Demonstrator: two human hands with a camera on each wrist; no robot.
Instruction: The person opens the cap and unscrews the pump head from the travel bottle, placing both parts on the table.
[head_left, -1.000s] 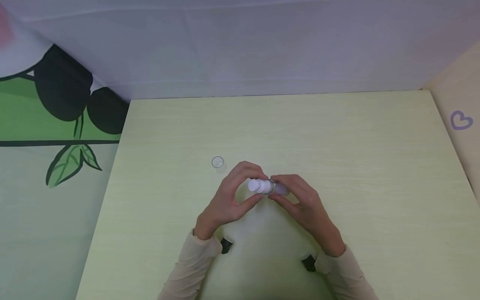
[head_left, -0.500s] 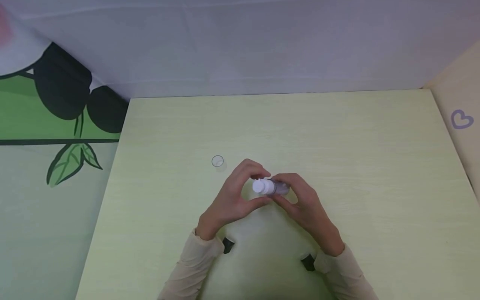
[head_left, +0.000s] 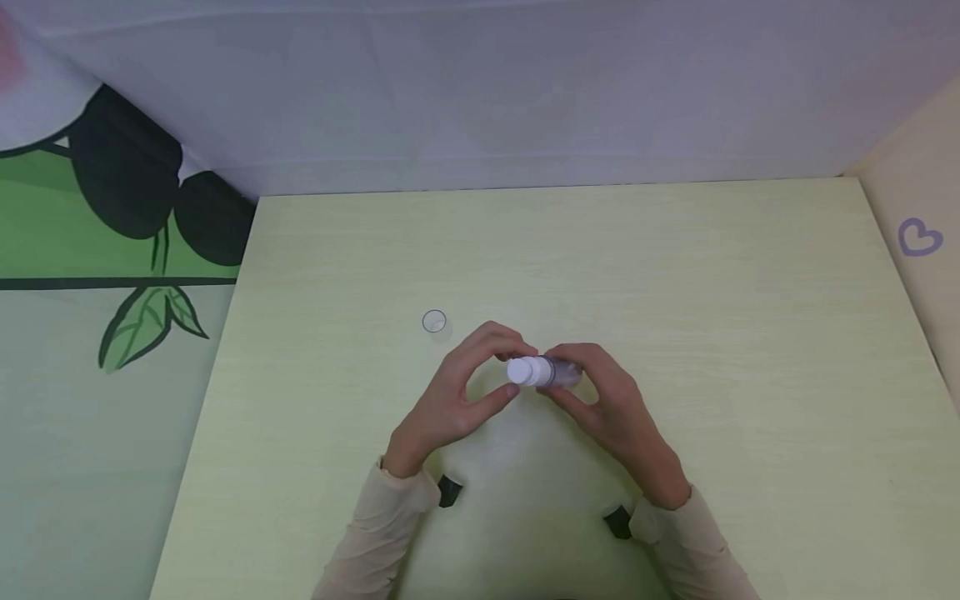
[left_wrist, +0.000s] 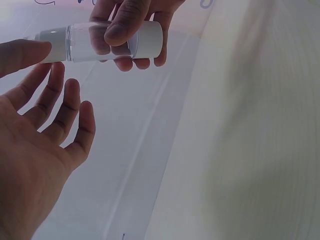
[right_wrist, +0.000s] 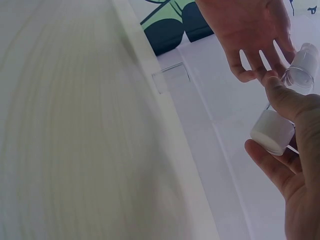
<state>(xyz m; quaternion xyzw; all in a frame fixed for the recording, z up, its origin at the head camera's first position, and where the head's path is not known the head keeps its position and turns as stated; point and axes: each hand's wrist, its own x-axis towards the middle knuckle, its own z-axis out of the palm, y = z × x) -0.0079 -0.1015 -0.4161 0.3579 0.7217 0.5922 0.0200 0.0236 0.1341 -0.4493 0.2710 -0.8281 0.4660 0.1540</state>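
A small clear pump bottle [head_left: 566,374] with a white top and a white base is held tilted above the table, its top toward the left hand. My right hand [head_left: 611,400] grips its clear body between thumb and fingers, close to the base in the left wrist view. My left hand [head_left: 457,392] pinches the white top [left_wrist: 52,45] with thumb and index finger; its other fingers [left_wrist: 65,117] are spread and loosely bent. A clear, round, open-ended cap [head_left: 434,321] stands on the table beyond the left hand.
The pale wood-grain table [head_left: 712,292] meets a light cloth backdrop [head_left: 480,92] at its far edge. A patterned cloth [head_left: 127,325] hangs at the left, and a panel with a heart drawing [head_left: 921,237] borders the right. Dark wrist devices [head_left: 618,522] protrude from both sleeves.
My left hand first shifted slightly right, then back left, its thumb sliding from the bottle's body toward the white top. The bottle has moved slightly right, still in the right hand.
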